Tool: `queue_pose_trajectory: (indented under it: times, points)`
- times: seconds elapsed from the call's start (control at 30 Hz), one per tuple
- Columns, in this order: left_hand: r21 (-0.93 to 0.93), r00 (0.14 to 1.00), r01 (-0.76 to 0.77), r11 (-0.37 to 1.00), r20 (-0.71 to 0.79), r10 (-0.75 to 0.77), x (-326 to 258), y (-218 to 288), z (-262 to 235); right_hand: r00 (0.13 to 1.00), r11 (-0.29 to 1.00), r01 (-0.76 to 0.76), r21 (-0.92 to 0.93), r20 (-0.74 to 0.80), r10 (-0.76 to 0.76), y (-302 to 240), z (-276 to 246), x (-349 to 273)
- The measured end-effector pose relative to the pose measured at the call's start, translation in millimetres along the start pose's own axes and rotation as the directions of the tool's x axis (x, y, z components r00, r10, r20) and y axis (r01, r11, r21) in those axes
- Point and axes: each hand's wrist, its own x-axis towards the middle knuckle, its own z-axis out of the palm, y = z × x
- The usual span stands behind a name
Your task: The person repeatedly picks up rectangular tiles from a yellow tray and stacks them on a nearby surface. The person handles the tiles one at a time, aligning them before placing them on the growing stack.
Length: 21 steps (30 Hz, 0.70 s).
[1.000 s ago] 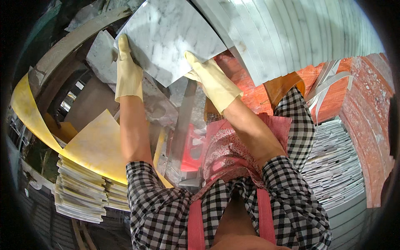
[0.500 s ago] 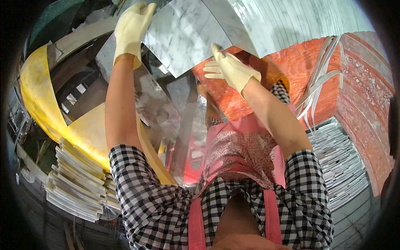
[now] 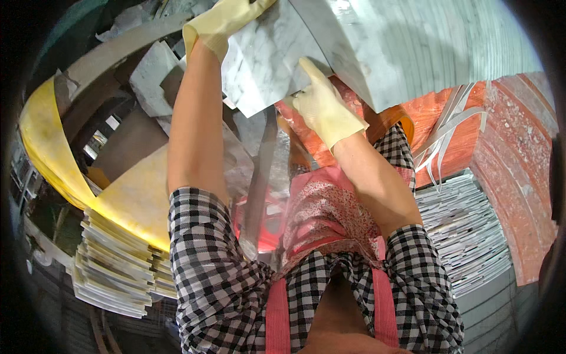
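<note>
Lifting a white marble tile (image 3: pixel 265 65) higher than half a second ago, we are now holding it up near the top of the view, where a second back it was sitting lower, over the heap of broken pieces (image 3: pixel 153 76). That rise is suggesting to us that the tile is coming clear of the heap. Our left hand (image 3: pixel 224 20), in a yellow glove, is closing over the tile's upper left edge, arm stretching almost straight up. Our right hand (image 3: pixel 323 106), gloved too, is pressing flat against the tile's lower right corner, fingers pointing upward, forearm bending at the elbow. Just beyond the right hand a large grey slab (image 3: pixel 413 47) is looming. Below the left arm, stacked tiles (image 3: pixel 115 265) are lying beside a yellow curved sheet (image 3: pixel 53 159).
</note>
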Motion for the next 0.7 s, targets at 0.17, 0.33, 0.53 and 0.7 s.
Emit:
queue_pose_trajectory:
  times: [0.17,0.33,0.53,0.7]
  points:
    - [0.039,0.999,0.037,0.999,-0.016,-0.037,-4,5,7,0.992,0.995,-0.094,0.033,-0.083,0.096,-20,9,-22]
    - [0.037,0.871,-0.222,0.974,-0.441,0.215,-45,-34,-3,1.0,0.981,-0.012,-0.195,-0.005,0.011,3,-5,-20]
    - [-0.856,0.515,-0.347,0.382,-0.515,-0.685,-175,-67,45,0.971,0.822,-0.142,-0.551,0.083,0.223,9,-22,-28]
    - [-0.901,0.466,-0.434,0.018,-0.241,-0.852,-219,-19,164,0.972,0.746,-0.15,-0.648,0.041,0.231,1,-16,-31]
